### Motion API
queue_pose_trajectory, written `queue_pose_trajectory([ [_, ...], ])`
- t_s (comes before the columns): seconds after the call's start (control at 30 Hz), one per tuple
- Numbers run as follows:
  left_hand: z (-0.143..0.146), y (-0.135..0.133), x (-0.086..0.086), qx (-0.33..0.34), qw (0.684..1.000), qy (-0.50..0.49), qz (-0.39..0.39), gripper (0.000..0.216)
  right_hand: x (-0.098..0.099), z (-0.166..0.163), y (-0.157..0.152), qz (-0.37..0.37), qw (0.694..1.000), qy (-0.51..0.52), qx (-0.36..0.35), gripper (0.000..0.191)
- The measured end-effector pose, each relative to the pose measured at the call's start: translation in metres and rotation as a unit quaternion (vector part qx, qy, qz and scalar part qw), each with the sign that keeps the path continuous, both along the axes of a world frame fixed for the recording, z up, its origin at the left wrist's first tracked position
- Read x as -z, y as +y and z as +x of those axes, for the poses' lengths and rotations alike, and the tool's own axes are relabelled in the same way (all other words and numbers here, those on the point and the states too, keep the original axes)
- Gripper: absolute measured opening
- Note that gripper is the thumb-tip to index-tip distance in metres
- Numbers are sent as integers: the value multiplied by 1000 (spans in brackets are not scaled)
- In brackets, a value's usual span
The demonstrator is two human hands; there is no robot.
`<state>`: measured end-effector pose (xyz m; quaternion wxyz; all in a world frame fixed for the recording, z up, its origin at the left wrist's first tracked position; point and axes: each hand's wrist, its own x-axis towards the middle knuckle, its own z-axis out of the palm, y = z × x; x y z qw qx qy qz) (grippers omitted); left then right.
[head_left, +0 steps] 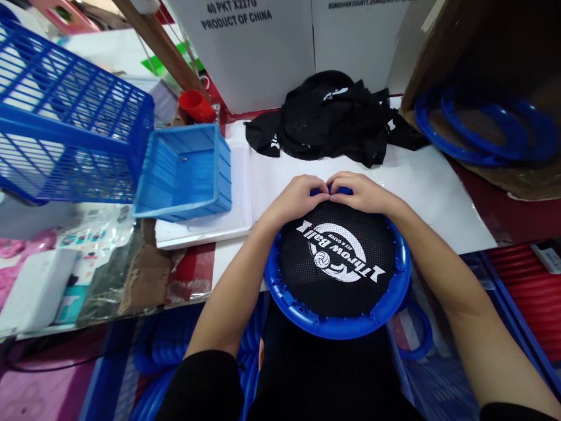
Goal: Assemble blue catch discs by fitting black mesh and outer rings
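A round throw-ball paddle (298, 313) with a blue plastic rim and a black mesh face lies in front of me, its near side over the table edge. White "Throw Ball" lettering on the mesh reads upside down to me. At the far rim, my left hand (302, 197) pinches the edge with thumb and fingers. Right beside it, my right hand (360, 193) grips the same stretch of rim, the fingertips of both hands nearly meeting. Behind them a heap of black printed mesh pieces (328, 123) rests on the white tabletop.
A light-blue bin (184, 169) stands left on a white slab, beside a blue basket (74, 117) and a red cup (197, 106). At right, blue rings (482, 131) sit in a cardboard box. White cartons (263, 52) wall the back. More blue rings (170, 339) are stacked below the table.
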<state>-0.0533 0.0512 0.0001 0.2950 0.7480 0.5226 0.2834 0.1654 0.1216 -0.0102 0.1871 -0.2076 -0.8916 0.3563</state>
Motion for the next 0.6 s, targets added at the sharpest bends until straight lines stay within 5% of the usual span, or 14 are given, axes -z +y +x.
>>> queue_pose_trajectory([
  [0.3,6,3,12,-44,999,6,-7,11,7,-7,1,-48,996,1,73,12],
  [0.6,6,2,21,-83,994,33,67,9,7,-18,0,-36,995,-28,88,8],
])
